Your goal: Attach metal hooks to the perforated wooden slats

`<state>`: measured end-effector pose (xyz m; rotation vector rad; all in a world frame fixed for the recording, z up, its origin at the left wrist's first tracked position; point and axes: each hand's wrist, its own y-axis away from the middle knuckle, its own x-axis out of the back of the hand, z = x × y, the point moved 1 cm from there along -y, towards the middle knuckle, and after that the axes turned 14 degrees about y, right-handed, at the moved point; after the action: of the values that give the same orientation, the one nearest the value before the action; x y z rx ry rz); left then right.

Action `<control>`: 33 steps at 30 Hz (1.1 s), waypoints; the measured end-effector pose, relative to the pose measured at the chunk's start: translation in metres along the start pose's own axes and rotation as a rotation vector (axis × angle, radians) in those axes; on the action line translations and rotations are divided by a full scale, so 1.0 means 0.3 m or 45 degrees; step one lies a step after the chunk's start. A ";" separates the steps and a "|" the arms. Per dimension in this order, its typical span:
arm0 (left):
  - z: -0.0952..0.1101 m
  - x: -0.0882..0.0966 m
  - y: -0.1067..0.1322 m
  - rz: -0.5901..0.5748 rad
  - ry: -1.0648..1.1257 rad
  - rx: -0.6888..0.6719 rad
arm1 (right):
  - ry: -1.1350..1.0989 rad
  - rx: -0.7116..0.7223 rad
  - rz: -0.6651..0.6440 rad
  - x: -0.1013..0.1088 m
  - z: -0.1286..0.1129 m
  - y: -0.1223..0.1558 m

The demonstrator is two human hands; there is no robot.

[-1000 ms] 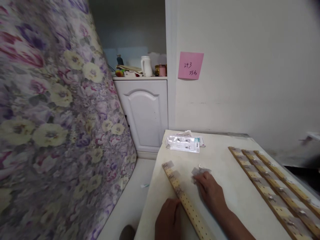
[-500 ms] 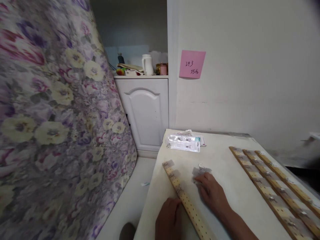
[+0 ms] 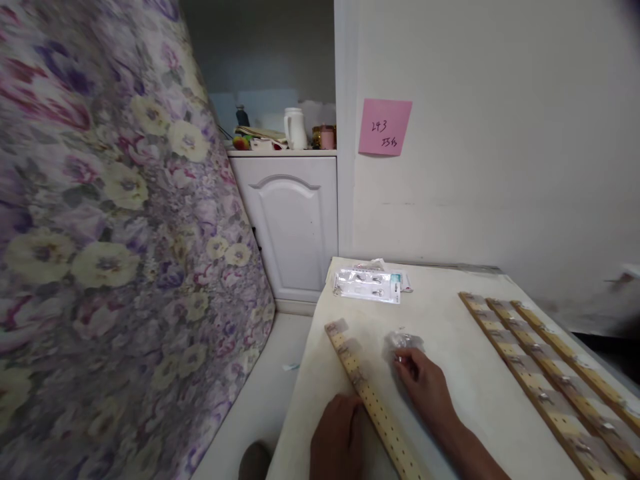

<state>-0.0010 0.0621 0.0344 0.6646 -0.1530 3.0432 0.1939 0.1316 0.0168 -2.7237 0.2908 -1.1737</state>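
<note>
On the table [image 3: 470, 347], the left hand [image 3: 336, 433], grip hidden, seemingly steadies the strip [image 3: 382, 420] while the right hand [image 3: 425, 383] pinches something shiny [image 3: 399, 359] by plastic [image 3: 406, 341].

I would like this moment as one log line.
left hand: at perforated strip; right hand: at clear plastic pile; three strips: farther right

Table [image 3: 430, 300]: packages [image 3: 367, 285] are lying at far left corner; single strip [image 3: 380, 417] is slanting inward near left edge; to its right, small packets [image 3: 407, 341] are lying at right hand [image 3: 425, 383]; three strips [image 3: 530, 380] are lining right edge.
</note>
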 end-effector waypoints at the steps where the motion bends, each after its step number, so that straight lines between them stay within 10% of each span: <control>1: 0.003 0.000 0.000 0.005 0.008 -0.001 | -0.161 -0.093 -0.017 0.006 0.007 0.000; 9: 0.016 -0.001 0.005 -0.008 0.053 0.004 | -1.069 -0.513 -0.167 0.063 0.024 -0.003; 25: 0.068 -0.024 0.019 0.114 0.548 0.153 | -0.633 -0.068 -0.579 0.043 -0.187 0.149; 33: 0.016 -0.057 -0.013 0.093 1.312 0.555 | -0.445 -0.084 -0.232 0.051 -0.125 0.133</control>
<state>0.0166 0.0653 0.0321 -0.9559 0.5118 3.0428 0.1723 0.0867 0.0439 -2.9969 0.0362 -0.7108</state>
